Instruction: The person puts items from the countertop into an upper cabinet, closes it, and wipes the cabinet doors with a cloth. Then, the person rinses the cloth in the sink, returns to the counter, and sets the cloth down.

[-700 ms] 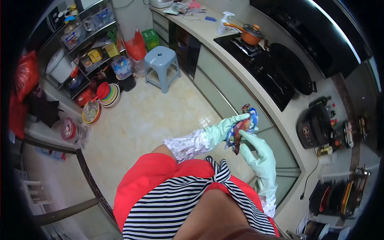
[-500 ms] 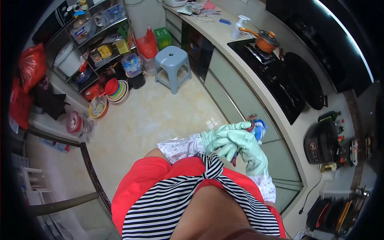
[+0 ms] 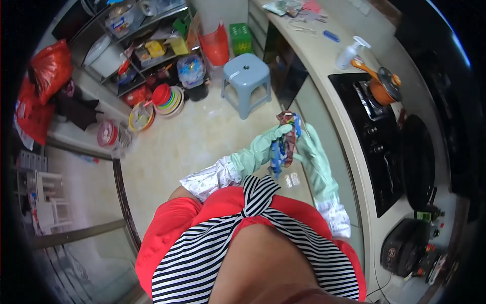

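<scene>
A crumpled multicoloured cloth [image 3: 287, 144], blue, dark red and white, hangs between my hands in front of my body. My left hand [image 3: 266, 142], in a pale green rubber glove with a patterned white cuff, is closed on the cloth from the left. On the cloth's right side is my right hand [image 3: 306, 144], in the matching glove. Its fingers are partly behind the cloth and blurred, so its grip cannot be made out.
A blue-grey stool [image 3: 246, 76] stands on the tiled floor ahead. Along the right runs a counter [image 3: 324, 55] with a spray bottle [image 3: 352, 52], a black stove [image 3: 372, 137] and an orange pot [image 3: 383, 90]. A crowded shelf [image 3: 152, 23] and stacked basins [image 3: 169, 101] are at the left.
The view has swung to the right, so the room appears shifted. My hands, overlapping half a second ago, are now apart on either side of the cloth, which shows more fully.
</scene>
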`<action>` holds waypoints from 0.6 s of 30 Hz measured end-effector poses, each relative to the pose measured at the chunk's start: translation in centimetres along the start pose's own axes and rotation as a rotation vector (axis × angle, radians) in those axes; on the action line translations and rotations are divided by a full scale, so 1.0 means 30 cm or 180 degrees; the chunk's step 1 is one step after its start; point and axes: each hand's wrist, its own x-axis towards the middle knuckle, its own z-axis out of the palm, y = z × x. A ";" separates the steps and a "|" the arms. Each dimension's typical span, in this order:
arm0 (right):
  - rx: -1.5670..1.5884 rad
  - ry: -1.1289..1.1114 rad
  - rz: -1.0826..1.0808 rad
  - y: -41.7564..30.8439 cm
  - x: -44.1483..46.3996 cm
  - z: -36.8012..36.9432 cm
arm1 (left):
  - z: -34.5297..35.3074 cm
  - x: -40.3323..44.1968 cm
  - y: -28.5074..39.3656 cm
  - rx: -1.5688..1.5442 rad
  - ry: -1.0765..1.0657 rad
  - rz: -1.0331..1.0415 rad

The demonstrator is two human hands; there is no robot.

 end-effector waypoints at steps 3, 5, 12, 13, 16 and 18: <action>-0.0307 -0.0847 0.1001 0.147 0.150 0.142 | 0.075 -0.093 0.089 0.1750 -0.0116 0.1492; 0.0603 -0.0565 0.0743 0.225 0.230 0.243 | -0.043 -0.070 0.164 0.2716 0.0071 0.1978; 0.0178 -0.1397 0.1911 0.068 0.468 0.460 | -0.406 -0.184 0.529 0.2039 0.0913 0.1555; 0.0316 -0.1183 0.2097 0.077 0.508 0.472 | -0.505 -0.195 0.571 0.1616 0.1278 0.1510; 0.0612 -0.0787 0.2174 0.101 0.652 0.478 | -0.729 -0.231 0.705 0.0624 0.2068 0.1377; 0.0418 -0.0461 0.2044 0.028 0.697 0.522 | -0.864 -0.270 0.792 0.0536 0.2149 0.1153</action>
